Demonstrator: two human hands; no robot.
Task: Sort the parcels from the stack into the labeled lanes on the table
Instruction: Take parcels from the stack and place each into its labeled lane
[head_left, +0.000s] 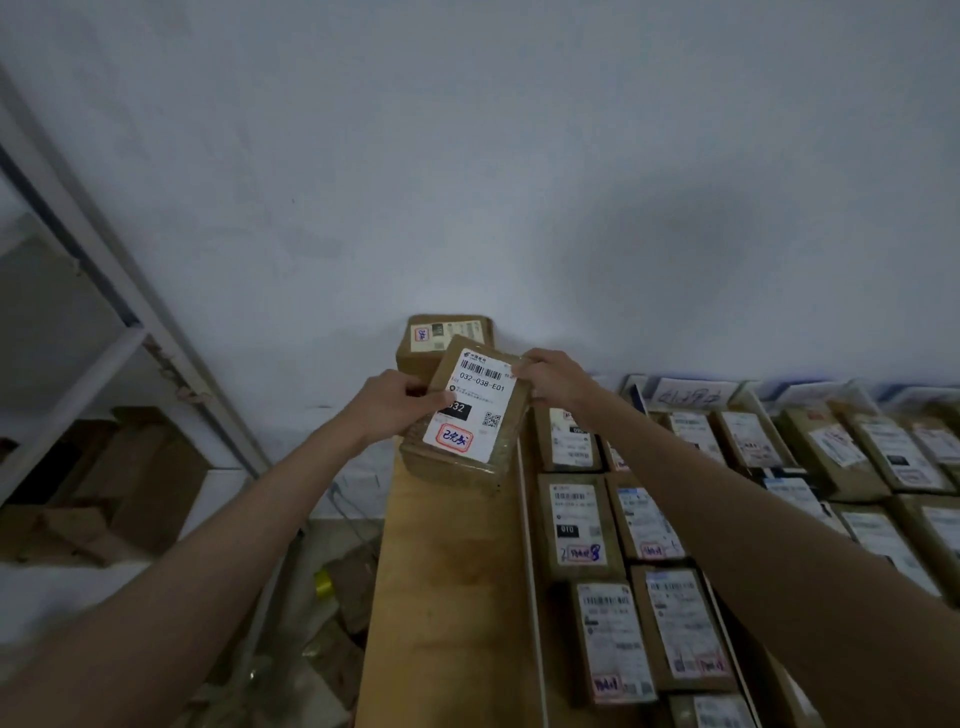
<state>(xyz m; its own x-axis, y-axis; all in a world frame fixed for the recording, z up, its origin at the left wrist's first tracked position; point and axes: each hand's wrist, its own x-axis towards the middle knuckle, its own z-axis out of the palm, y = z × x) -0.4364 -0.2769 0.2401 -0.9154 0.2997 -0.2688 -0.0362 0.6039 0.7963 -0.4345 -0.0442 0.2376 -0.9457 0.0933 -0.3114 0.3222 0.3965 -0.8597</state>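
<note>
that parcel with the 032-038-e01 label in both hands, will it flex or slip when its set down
The parcel is probably stiff: its edges look straight and boxy while the left hand and right hand grip only its sides. Its glossy wrap may be a bit slippery. Being flat and broad, it should lie steady, not tip or roll.
</note>
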